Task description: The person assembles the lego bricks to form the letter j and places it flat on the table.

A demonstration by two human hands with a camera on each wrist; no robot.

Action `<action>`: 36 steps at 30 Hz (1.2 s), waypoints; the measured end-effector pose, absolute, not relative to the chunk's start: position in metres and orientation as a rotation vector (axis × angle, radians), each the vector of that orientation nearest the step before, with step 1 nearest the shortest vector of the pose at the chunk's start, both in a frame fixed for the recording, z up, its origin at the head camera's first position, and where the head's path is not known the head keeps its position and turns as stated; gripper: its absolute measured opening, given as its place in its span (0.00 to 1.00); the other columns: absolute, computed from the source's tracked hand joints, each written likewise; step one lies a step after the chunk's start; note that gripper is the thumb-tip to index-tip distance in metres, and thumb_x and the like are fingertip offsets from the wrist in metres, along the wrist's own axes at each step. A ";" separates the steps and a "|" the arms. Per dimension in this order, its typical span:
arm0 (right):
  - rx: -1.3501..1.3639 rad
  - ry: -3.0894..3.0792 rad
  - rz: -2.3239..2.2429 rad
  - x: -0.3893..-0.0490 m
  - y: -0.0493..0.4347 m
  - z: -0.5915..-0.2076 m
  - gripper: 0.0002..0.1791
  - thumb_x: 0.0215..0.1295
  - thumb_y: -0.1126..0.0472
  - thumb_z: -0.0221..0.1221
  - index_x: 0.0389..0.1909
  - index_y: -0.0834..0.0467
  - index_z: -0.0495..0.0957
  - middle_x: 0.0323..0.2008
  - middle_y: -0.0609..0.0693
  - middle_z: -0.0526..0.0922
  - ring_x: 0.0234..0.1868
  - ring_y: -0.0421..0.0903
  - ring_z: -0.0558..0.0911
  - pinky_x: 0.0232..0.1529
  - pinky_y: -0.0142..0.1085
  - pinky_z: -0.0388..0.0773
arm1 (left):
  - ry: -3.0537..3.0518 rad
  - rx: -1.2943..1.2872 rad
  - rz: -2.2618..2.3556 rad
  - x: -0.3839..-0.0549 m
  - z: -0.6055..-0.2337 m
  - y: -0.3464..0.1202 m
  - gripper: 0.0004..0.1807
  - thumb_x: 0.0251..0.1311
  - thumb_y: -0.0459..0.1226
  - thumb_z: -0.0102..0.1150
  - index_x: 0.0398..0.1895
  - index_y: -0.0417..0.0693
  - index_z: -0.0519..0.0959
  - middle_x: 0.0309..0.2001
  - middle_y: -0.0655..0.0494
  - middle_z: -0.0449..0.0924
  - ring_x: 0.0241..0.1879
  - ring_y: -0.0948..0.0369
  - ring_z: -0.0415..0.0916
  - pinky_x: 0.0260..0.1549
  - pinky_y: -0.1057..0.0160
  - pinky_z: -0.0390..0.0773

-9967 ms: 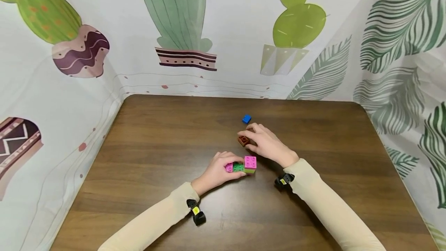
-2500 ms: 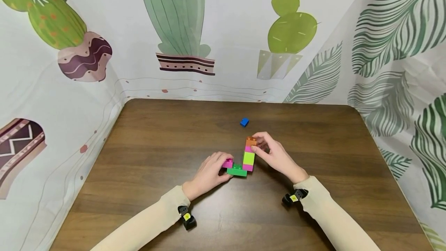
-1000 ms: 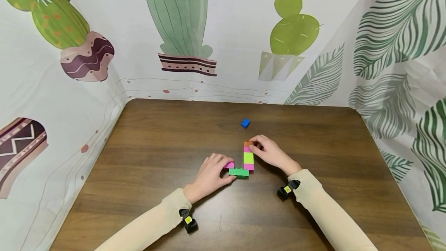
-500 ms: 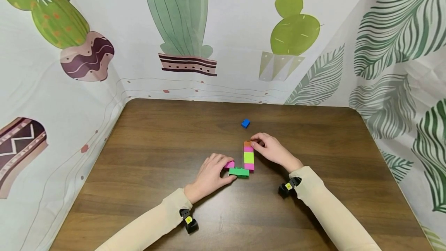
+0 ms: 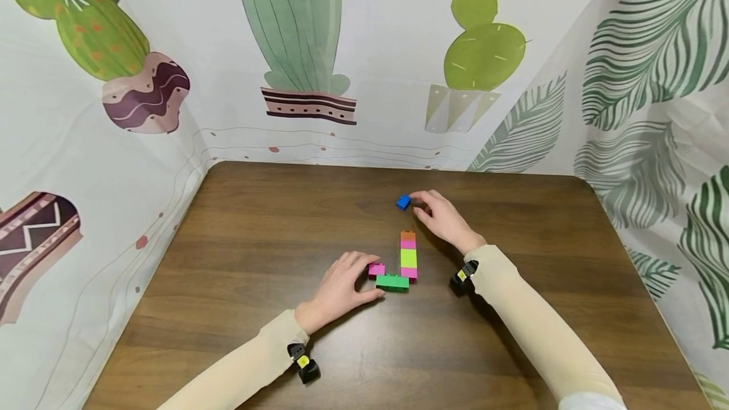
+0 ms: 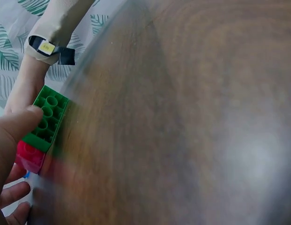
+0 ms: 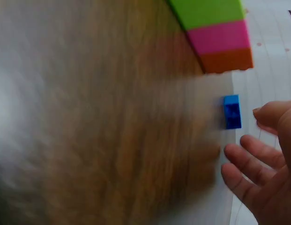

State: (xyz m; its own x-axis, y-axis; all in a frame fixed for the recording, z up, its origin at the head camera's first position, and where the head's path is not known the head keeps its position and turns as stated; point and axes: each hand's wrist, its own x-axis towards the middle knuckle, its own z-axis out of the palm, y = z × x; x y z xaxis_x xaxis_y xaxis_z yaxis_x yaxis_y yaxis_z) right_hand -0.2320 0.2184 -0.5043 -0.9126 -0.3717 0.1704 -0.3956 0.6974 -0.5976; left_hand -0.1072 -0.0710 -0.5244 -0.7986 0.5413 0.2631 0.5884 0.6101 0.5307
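Note:
An assembly of toy building bricks lies on its side on the table in the head view. It joins a green brick point(image 5: 392, 283), a small pink brick point(image 5: 376, 269) at its left, and a column of pink, lime point(image 5: 408, 259), pink and orange point(image 5: 407, 236) bricks at its right. My left hand point(image 5: 340, 285) is spread beside the pink and green bricks, fingers loosely bent. The left wrist view shows the green brick's hollow underside point(image 6: 50, 112), partly behind my thumb. My right hand point(image 5: 447, 219) reaches beside a loose blue brick point(image 5: 403, 202), apart from it, fingers spread point(image 7: 248, 161).
The brown wooden table point(image 5: 256, 220) has rounded far corners. Behind it hangs a white cloth point(image 5: 393, 37) printed with cacti and leaves. Black straps with small devices point(image 5: 304, 362) sit on both wrists.
The orange brick joined the column earlier, and the assembly was laid on its side. Just now my right hand has left the orange end and moved away to the blue brick. My left fingers have loosened.

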 end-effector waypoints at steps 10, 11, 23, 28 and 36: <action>0.858 -2.834 0.849 -0.248 0.216 -0.502 0.22 0.79 0.66 0.54 0.70 0.61 0.76 0.66 0.62 0.78 0.68 0.59 0.76 0.69 0.53 0.70 | -2.667 -0.874 -1.117 -0.104 -0.522 -0.087 0.18 0.72 0.45 0.63 0.60 0.48 0.81 0.54 0.56 0.82 0.55 0.59 0.77 0.54 0.53 0.79; 0.859 -2.840 0.844 -0.249 0.215 -0.501 0.21 0.79 0.66 0.55 0.69 0.61 0.76 0.65 0.61 0.79 0.67 0.58 0.77 0.68 0.53 0.70 | -2.664 -0.865 -1.112 -0.105 -0.522 -0.088 0.17 0.72 0.44 0.62 0.59 0.48 0.82 0.54 0.56 0.82 0.54 0.59 0.77 0.53 0.53 0.79; 0.830 -2.984 0.775 -0.253 0.209 -0.498 0.18 0.77 0.60 0.59 0.63 0.57 0.81 0.55 0.57 0.81 0.58 0.54 0.81 0.62 0.53 0.76 | -2.673 -0.866 -1.027 -0.105 -0.521 -0.090 0.13 0.72 0.39 0.63 0.55 0.46 0.84 0.49 0.53 0.83 0.50 0.57 0.78 0.49 0.52 0.80; 0.827 -2.978 0.803 -0.249 0.212 -0.499 0.16 0.77 0.60 0.60 0.61 0.59 0.83 0.52 0.56 0.83 0.54 0.54 0.82 0.60 0.52 0.76 | -2.674 -0.874 -1.015 -0.105 -0.522 -0.092 0.12 0.71 0.38 0.63 0.54 0.46 0.84 0.49 0.53 0.83 0.50 0.55 0.78 0.48 0.51 0.80; 0.832 -2.947 0.813 -0.242 0.216 -0.502 0.12 0.76 0.61 0.61 0.54 0.59 0.86 0.48 0.55 0.85 0.52 0.54 0.83 0.59 0.51 0.78 | -2.694 -0.855 -0.974 -0.106 -0.523 -0.092 0.12 0.72 0.39 0.63 0.54 0.48 0.84 0.49 0.55 0.83 0.50 0.56 0.78 0.47 0.52 0.80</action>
